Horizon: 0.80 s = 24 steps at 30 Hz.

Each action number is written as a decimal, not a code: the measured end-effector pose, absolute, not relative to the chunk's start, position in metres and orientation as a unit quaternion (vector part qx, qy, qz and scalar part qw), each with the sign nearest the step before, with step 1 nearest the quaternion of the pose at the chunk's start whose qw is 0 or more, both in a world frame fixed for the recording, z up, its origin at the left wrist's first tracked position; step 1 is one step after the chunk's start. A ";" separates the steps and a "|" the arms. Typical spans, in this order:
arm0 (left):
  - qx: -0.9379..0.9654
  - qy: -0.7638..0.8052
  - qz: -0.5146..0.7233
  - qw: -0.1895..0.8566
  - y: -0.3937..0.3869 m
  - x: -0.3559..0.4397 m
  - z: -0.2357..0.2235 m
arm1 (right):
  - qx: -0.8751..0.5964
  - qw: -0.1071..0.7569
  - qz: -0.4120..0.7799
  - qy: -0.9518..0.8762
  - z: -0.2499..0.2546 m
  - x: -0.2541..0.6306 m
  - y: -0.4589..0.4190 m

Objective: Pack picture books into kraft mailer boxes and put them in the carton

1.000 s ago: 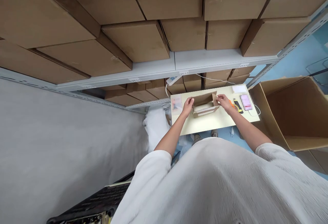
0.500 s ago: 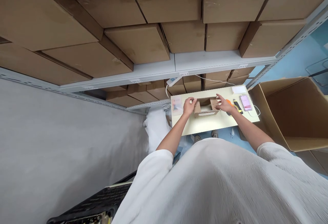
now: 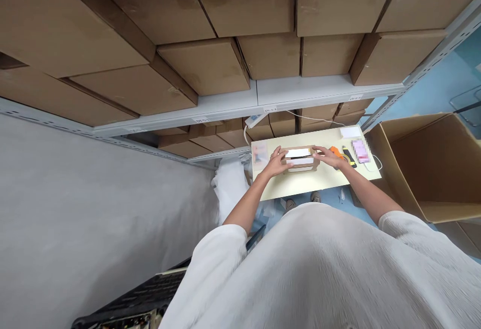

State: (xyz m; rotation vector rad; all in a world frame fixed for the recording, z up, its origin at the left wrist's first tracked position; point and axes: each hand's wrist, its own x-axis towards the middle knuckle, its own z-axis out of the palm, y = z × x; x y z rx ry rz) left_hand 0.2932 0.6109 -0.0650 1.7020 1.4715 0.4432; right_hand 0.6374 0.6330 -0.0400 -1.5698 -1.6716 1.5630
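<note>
A small brown cardboard box [image 3: 300,161] stands on the pale yellow table [image 3: 278,187], with its long top flaps folded inward and a narrow dark gap between them. White strips show on the flaps and on the front side. My left hand [image 3: 277,162] grips the left end, fingers over the flaps. At the right end, my right hand [image 3: 325,157] holds the flap edges between thumb and fingers. Whatever is inside the box is hidden. Just right of that hand lie an orange tape dispenser [image 3: 335,152] and a black-and-yellow cutter [image 3: 348,156].
A phone [image 3: 361,151] with a white cable and a white card-like item [image 3: 350,132] lie on the table's right side. Beyond it stands a large open carton [image 3: 436,163]. Shelves with boxes [image 3: 270,55] overhang the table. White wrapping material [image 3: 232,183] hangs at the left.
The box was open at the top, its inside visible. Its end flaps were folded in first, then the long flaps came down over them. My left hand shifted onto the flaps.
</note>
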 end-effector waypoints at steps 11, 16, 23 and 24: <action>0.643 0.602 0.243 0.406 0.615 0.311 -0.091 | -0.564 0.221 0.479 -0.636 -0.063 0.636 0.628; 0.646 0.600 0.214 0.421 0.614 0.321 -0.106 | -0.597 0.183 0.456 -0.635 -0.077 0.637 0.624; 0.702 0.601 0.182 0.337 0.592 0.335 -0.110 | -0.595 0.191 0.468 -0.625 -0.095 0.638 0.618; 0.730 0.578 0.178 0.318 0.591 0.339 -0.108 | -0.593 0.190 0.470 -0.626 -0.095 0.638 0.618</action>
